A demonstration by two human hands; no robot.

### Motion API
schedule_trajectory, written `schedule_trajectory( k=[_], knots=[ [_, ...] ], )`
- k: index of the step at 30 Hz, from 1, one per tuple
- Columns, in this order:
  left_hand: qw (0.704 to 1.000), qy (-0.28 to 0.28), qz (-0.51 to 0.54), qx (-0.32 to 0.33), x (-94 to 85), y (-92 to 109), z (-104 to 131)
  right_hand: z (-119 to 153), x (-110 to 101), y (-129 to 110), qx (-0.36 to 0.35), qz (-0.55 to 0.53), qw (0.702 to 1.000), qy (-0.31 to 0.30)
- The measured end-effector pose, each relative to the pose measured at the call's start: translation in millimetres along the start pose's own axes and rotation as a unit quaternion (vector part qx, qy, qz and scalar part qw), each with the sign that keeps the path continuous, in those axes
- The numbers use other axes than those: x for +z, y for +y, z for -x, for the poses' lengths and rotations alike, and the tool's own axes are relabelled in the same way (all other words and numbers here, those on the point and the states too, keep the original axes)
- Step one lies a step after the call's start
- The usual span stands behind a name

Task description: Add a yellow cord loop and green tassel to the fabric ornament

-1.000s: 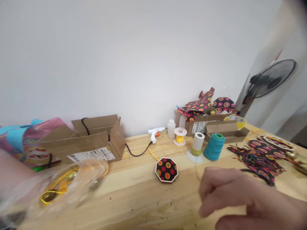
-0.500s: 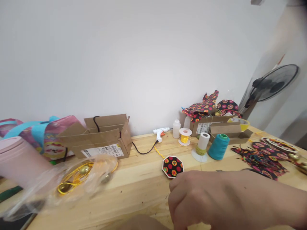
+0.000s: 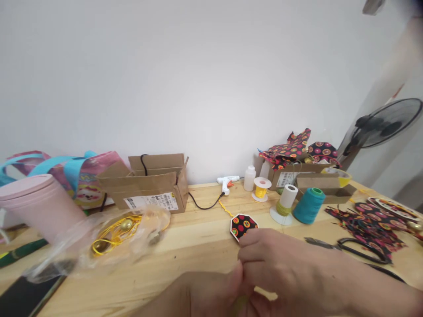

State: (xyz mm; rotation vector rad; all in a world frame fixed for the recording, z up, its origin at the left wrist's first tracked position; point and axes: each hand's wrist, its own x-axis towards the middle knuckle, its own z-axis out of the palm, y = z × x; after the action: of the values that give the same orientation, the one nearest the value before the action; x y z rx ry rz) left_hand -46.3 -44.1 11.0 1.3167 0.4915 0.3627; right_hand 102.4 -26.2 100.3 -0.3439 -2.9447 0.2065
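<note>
My right hand [image 3: 274,259] is closed over the front of the wooden table, its fingers bent down against my left hand [image 3: 214,293]. The left one comes in from the bottom edge, thumb raised, fingers curled. Between them, low in the picture, shows a blurred greenish bit that I cannot make out. Just beyond my right knuckles lies an octagonal piece [image 3: 243,225] with black flowered fabric and a pale rim, its lower edge partly covered by the hand. A twisted yellow cord [image 3: 225,208] runs from its top. Black-handled scissors [image 3: 361,250] lie right of my right hand.
Behind stand a white glue gun [image 3: 228,182], a yellow spool [image 3: 261,190], a green spool [image 3: 284,207] and a teal thread cone [image 3: 309,205]. Left are a cardboard box [image 3: 158,187], a plastic bag with yellow cord [image 3: 115,233], a pink bin [image 3: 42,204] and a phone [image 3: 31,290].
My left hand has risen into view and meets my right hand. The view has shifted left, so things on the table sit further right, and the scissors show more fully.
</note>
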Motion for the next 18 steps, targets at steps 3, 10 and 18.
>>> schedule_trajectory(
  k=[3,10,18],
  knots=[
    [0.997,-0.019,0.068,-0.029,-12.8,16,0,1,1,5,0.025,0.04,0.998,0.045],
    [0.986,-0.006,0.164,-0.035,-27.0,43,18,8,-2,6,0.017,0.04,0.994,0.104],
    [0.951,0.257,0.125,0.119,-58.0,47,26,14,-30,13,0.151,-0.108,0.978,0.095]
  ],
)
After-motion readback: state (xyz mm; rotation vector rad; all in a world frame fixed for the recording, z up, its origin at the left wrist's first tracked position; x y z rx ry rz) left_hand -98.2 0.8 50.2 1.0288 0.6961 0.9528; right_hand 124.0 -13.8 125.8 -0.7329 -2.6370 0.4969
